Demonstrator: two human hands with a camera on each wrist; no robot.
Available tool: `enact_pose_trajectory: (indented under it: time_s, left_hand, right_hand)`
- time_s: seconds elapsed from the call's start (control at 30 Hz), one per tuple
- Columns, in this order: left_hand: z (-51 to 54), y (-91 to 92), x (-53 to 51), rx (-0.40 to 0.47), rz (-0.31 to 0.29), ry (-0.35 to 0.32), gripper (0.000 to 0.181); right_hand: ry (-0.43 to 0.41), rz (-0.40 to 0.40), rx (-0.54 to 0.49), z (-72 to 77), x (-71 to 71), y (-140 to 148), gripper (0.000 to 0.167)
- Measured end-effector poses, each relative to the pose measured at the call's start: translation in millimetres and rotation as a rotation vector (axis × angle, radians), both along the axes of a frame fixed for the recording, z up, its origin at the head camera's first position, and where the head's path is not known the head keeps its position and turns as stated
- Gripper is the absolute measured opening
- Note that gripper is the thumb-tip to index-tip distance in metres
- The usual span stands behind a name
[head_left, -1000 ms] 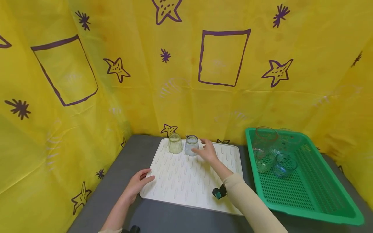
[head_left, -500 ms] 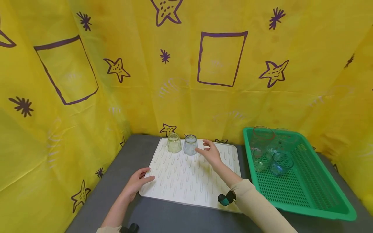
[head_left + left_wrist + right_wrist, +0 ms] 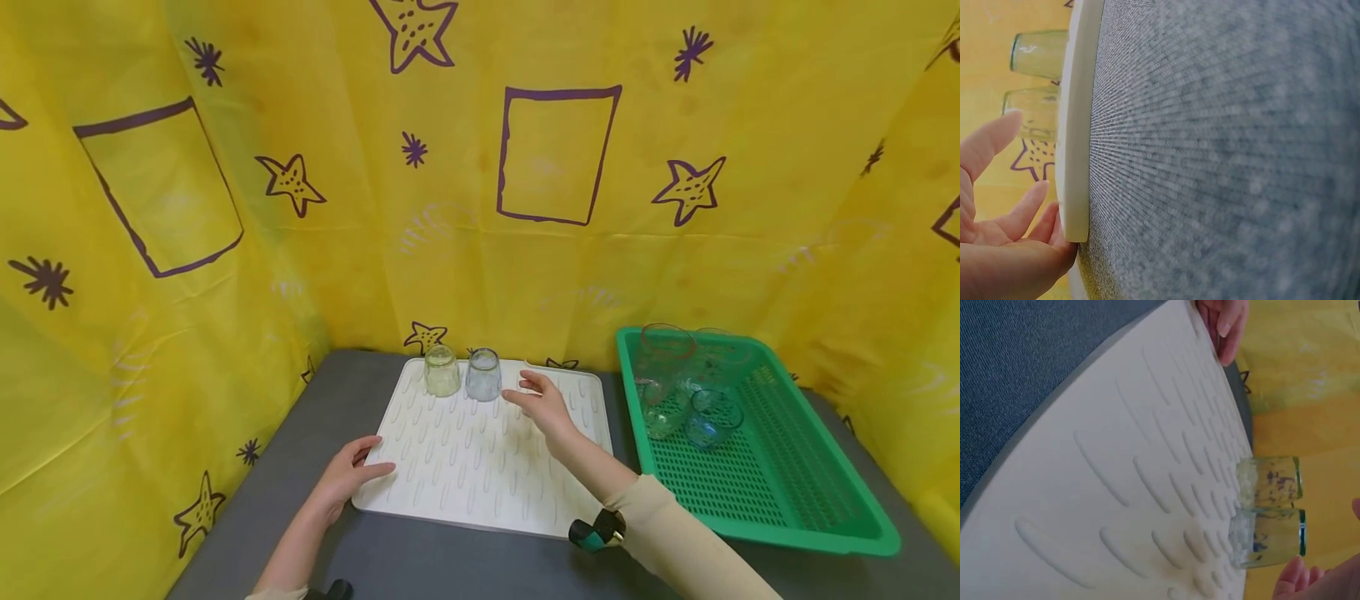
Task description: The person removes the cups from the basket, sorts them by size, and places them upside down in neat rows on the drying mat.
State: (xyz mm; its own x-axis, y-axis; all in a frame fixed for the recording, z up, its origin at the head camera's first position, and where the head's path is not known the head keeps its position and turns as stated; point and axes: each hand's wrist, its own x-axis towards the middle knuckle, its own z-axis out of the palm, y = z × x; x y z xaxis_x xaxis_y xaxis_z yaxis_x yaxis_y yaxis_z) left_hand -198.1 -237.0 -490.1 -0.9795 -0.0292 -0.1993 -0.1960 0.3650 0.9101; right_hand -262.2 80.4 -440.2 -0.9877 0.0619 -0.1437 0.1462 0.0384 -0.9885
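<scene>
A pale green glass (image 3: 442,372) and a pale blue glass (image 3: 483,376) stand side by side on the back part of a white ridged mat (image 3: 480,467). My right hand (image 3: 547,407) hovers just right of the blue glass, thumb and fingers spread and nothing in its grasp. In the right wrist view, fingertips (image 3: 1291,578) show near the dark-ringed end of the blue glass (image 3: 1269,537). At the mat's left edge my left hand (image 3: 345,477) rests with relaxed fingers; the left wrist view shows its fingers (image 3: 1029,215) by the mat's corner.
On the right, a green plastic basket (image 3: 757,492) holds several glasses, among them a blue one (image 3: 712,419) and a tall red-rimmed one (image 3: 666,354). A dark grey cloth (image 3: 442,567) covers the table. Yellow patterned curtain (image 3: 450,275) hangs behind and to the left.
My right hand has let go of the blue glass and drawn back to the right. Both glasses stay standing on the mat. The left hand keeps its place; the head view has shifted slightly.
</scene>
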Motion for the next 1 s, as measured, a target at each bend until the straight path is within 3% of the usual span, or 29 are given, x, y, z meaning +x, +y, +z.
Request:
enact_pose_trajectory:
  time_s: [0.37,1.0]
  left_hand:
    - [-0.4,-0.2,1.1,-0.008,-0.011,0.006,0.071]
    - [-1.0,0.9,0.0,-0.013,-0.018,-0.001,0.071]
  right_hand:
    - [-0.002,0.040,0.001,18.4,29.4,7.1,0.058]
    - [0.024,0.147,-0.032,45.9,64.6,70.1,0.061]
